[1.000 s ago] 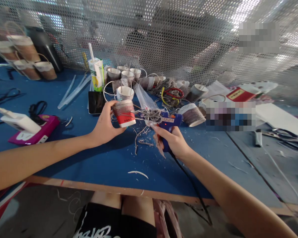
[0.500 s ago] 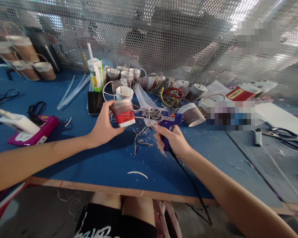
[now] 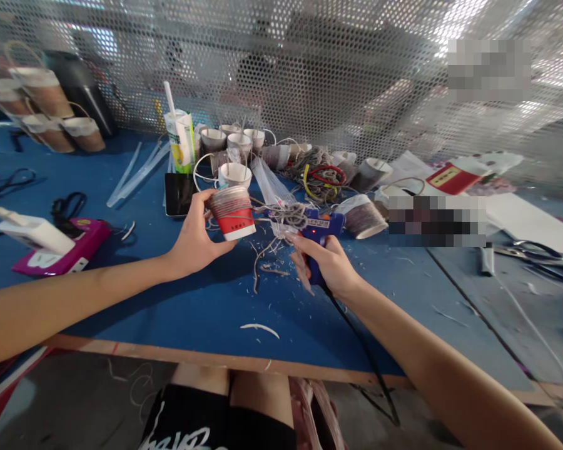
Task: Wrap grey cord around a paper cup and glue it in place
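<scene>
In the head view, little is changed from the earlier frames: both hands are kept in nearly the same places, and only a slight turn of the cup (image 3: 234,215) is seen in the left hand (image 3: 194,237), its red printed band being shown a little more fully. The glue gun (image 3: 326,234) is held where it was, with its small red light lit.

The cup is gripped from its left side by the left hand, the thumb being set under its lower end and the fingers bent round its upper part. It is held tilted above the table (image 3: 192,325), partly wound with cord. The left forearm is stretched in from the left. By the right hand (image 3: 333,265) the gun's handle is grasped, with a finger reached forward toward the cup; the right forearm is brought in from the lower right. The two hands are held apart, and the gap between them is partly filled by tangled cord (image 3: 291,215). Whether the nozzle is touched by the cord cannot be told, since it is hidden.

Just beyond the left hand, a phone (image 3: 177,195) is laid, with a carton (image 3: 181,144) stood behind it. Scissors (image 3: 530,253) are placed well to the right of the right hand.
</scene>
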{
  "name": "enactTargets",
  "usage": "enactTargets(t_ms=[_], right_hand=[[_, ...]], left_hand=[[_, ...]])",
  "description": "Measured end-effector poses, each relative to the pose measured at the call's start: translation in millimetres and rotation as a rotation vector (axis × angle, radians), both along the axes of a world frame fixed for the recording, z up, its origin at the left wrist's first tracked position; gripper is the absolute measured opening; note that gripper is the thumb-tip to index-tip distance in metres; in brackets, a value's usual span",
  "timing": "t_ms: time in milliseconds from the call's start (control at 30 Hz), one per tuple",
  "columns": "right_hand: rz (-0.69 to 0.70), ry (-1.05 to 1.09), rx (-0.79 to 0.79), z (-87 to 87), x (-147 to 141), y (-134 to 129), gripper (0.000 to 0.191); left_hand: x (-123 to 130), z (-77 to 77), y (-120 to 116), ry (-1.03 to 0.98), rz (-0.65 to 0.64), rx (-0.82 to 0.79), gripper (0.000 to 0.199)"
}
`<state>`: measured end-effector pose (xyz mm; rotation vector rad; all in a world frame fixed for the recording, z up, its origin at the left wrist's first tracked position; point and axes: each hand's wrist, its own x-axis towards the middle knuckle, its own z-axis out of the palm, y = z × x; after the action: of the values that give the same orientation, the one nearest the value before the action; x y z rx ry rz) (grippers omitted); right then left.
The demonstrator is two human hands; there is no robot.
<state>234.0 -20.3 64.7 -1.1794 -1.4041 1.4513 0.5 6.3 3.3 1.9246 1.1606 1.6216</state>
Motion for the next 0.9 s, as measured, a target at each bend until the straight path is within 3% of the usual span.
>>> enactTargets(t_ms=[367,433,533,600,700,800,900], right_hand=[[-0.041,0.016,-0.076,-2.8,-1.2,2.4,0.045],[-0.136,-0.017,-0.040,0.2,1.1,6.9,0.039],[-0.384,-0.102,0.079,11.3,11.6,19.7,0.025],[-0.551,-0.203,0.152,22.5,22.5,29.1,0.018],[-0.674,-0.328,0.227,40.5,39.5,34.7,0.016],[-0.638,-0.598,0.254,54.1,50.7,22.1,0.020],[-0.488,-1.156,0.168,58.6,52.7,-5.9,0.023]], left_hand=[[-1.0,-5.7,2.2,-0.077,-0.100,0.023,0.081],[-0.6,-6.0,3.1,-0.082,-0.101,0.046,0.079],[-1.1,-7.4,7.1,-0.111,-0.047,0.060,0.078],[-2.4,-9.5,11.1,-0.160,0.003,0.049,0.080],[-4.3,-12.5,16.4,-0.250,0.058,0.006,0.080],[-4.3,-12.9,18.5,-0.284,0.072,-0.006,0.078],[-2.8,-10.9,17.6,-0.276,0.080,0.014,0.078]])
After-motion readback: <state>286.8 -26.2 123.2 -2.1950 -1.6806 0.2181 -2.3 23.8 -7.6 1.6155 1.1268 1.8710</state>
